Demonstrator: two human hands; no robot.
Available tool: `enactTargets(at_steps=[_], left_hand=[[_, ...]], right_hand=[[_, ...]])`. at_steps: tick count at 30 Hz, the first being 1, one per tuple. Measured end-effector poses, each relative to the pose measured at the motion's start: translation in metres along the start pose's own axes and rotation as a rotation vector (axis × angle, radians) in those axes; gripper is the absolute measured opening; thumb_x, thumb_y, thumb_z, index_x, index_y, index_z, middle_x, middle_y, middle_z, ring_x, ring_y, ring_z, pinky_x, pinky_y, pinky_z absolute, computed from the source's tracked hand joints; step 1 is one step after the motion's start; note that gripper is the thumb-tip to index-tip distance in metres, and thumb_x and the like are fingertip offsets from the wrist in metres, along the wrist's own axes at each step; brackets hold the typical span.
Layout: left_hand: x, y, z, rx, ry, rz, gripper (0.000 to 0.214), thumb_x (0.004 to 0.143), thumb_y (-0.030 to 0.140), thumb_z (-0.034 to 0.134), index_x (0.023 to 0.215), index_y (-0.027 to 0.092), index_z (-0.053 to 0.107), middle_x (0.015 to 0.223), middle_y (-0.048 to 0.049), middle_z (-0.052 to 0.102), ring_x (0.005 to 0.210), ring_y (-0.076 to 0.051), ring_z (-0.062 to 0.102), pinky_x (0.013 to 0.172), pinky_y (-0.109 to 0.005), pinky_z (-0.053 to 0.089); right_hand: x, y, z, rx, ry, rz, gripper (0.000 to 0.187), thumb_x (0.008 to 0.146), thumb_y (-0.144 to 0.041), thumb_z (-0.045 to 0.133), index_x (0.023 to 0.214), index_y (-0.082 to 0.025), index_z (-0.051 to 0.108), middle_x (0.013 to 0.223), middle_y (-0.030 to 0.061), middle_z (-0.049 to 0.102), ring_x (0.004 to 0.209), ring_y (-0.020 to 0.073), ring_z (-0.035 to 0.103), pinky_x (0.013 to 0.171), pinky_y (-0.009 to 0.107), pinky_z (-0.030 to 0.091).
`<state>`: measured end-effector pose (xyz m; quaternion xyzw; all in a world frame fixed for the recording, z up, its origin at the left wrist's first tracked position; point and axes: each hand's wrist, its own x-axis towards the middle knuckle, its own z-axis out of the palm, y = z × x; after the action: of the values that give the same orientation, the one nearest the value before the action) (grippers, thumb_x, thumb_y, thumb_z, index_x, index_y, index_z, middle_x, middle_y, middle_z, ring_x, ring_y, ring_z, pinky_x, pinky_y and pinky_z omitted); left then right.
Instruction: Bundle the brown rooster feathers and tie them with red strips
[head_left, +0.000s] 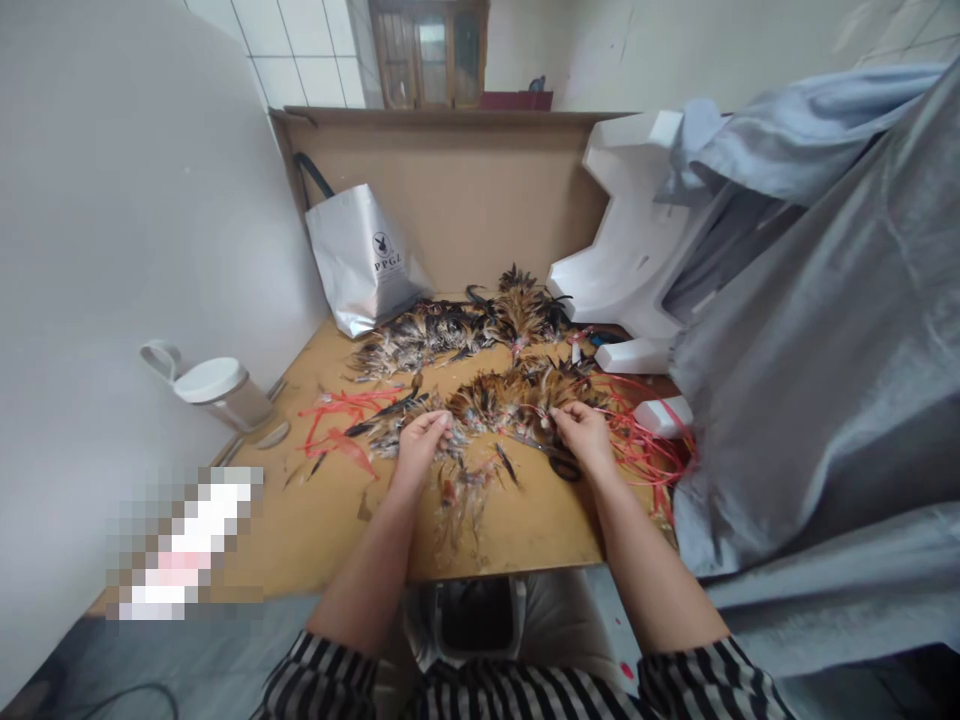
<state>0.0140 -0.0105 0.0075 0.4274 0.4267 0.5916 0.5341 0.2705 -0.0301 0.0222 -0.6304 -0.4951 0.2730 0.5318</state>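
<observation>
Brown and black feathers [487, 400] lie in a row on the wooden table, between and just beyond my two hands. At the row's left end, my left hand [424, 445] is closed in a pinch, and what its fingertips hold is too small to make out. My right hand [583, 432] pinches at the right part of the row, with a small pale bit at its fingertips that I cannot identify. Black-handled scissors [564, 464] lie just left of my right wrist, blades toward the feathers. Loose feather scraps [465, 495] are scattered on the near tabletop.
More feathers [442, 330] lie farther back, beside a silver bag [364, 260]. Red plastic strands [649, 445] tangle at right; red strips [330, 425] lie at left. A lidded white cup [225, 390] stands left. White plastic furniture [630, 240] and grey cloth [817, 380] crowd the right.
</observation>
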Motion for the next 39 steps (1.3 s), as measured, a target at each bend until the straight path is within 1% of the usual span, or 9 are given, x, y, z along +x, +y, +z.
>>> enactTargets(at_steps=[8,14,18,21,23,26,29,34,39], left_hand=[[0.001,0.001,-0.005,-0.092,0.022,-0.008,0.031,0.061,0.032,0.068,0.083,0.011,0.064,0.065,-0.0027,0.061,0.051,-0.008,0.052,0.042,-0.016,0.037],[0.000,0.007,-0.009,-0.246,0.008,-0.017,0.029,0.061,0.031,0.069,0.082,0.012,0.063,0.065,-0.0017,0.060,0.051,-0.007,0.053,0.042,-0.016,0.036],[0.005,0.012,-0.020,-0.442,0.033,-0.038,0.024,0.063,0.026,0.067,0.081,0.012,0.061,0.065,-0.0010,0.057,0.051,-0.005,0.051,0.040,-0.014,0.033],[0.007,0.017,-0.030,-0.678,0.009,-0.105,0.015,0.069,0.023,0.063,0.079,0.013,0.060,0.065,-0.0003,0.054,0.052,-0.003,0.048,0.038,-0.011,0.030],[0.006,0.021,-0.035,-0.804,-0.016,-0.107,0.009,0.074,0.022,0.058,0.078,0.014,0.058,0.066,-0.0005,0.051,0.052,-0.002,0.045,0.038,-0.009,0.028],[0.003,0.027,-0.037,-0.862,-0.033,-0.106,0.011,0.079,0.024,0.052,0.076,0.014,0.056,0.067,-0.0005,0.047,0.051,-0.002,0.042,0.037,-0.008,0.028],[0.001,0.031,-0.036,-0.869,-0.046,-0.110,0.013,0.081,0.026,0.050,0.076,0.015,0.055,0.066,-0.0001,0.044,0.050,-0.002,0.039,0.036,-0.008,0.027],[0.000,0.034,-0.037,-0.852,-0.010,-0.081,0.016,0.081,0.028,0.050,0.073,0.016,0.054,0.062,0.0009,0.039,0.047,-0.002,0.035,0.034,-0.009,0.025],[0.000,0.039,-0.043,-0.824,0.042,-0.046,0.017,0.082,0.029,0.049,0.071,0.017,0.053,0.061,0.0010,0.036,0.046,-0.004,0.033,0.032,-0.010,0.025]], right_hand=[[0.000,0.016,-0.001,-0.527,-0.067,0.029,0.030,0.071,-0.041,0.048,0.054,-0.018,0.060,0.046,0.0022,0.057,0.042,0.0116,0.048,0.046,0.023,0.030],[-0.007,0.004,-0.015,-0.527,0.000,-0.035,0.032,0.072,-0.044,0.046,0.067,-0.018,0.063,0.053,0.0031,0.060,0.047,0.0132,0.050,0.047,0.023,0.031],[-0.025,-0.023,-0.014,-0.419,0.041,-0.210,0.034,0.076,-0.043,0.045,0.077,-0.016,0.063,0.060,0.0039,0.061,0.052,0.0135,0.051,0.051,0.023,0.035],[-0.038,-0.046,0.004,-0.313,-0.035,-0.314,0.030,0.078,-0.039,0.044,0.078,-0.016,0.063,0.063,0.0034,0.061,0.055,0.0131,0.051,0.054,0.022,0.037],[-0.042,-0.058,0.024,-0.273,-0.183,-0.371,0.023,0.077,-0.034,0.046,0.076,-0.017,0.063,0.066,0.0020,0.063,0.058,0.0126,0.053,0.057,0.021,0.038],[-0.039,-0.071,0.060,-0.294,-0.422,-0.411,0.017,0.075,-0.029,0.050,0.074,-0.019,0.064,0.068,0.0007,0.064,0.062,0.0129,0.055,0.058,0.021,0.037],[-0.027,-0.076,0.099,-0.345,-0.531,-0.429,0.013,0.071,-0.024,0.053,0.069,-0.019,0.065,0.067,0.0006,0.065,0.061,0.0127,0.055,0.058,0.021,0.037],[-0.013,-0.067,0.149,-0.343,-0.508,-0.411,0.014,0.070,-0.023,0.053,0.070,-0.020,0.066,0.068,0.0012,0.066,0.062,0.0128,0.056,0.059,0.021,0.038],[-0.006,-0.046,0.156,-0.298,-0.450,-0.365,0.016,0.070,-0.025,0.051,0.070,-0.019,0.066,0.068,0.0011,0.065,0.062,0.0128,0.056,0.059,0.021,0.038]])
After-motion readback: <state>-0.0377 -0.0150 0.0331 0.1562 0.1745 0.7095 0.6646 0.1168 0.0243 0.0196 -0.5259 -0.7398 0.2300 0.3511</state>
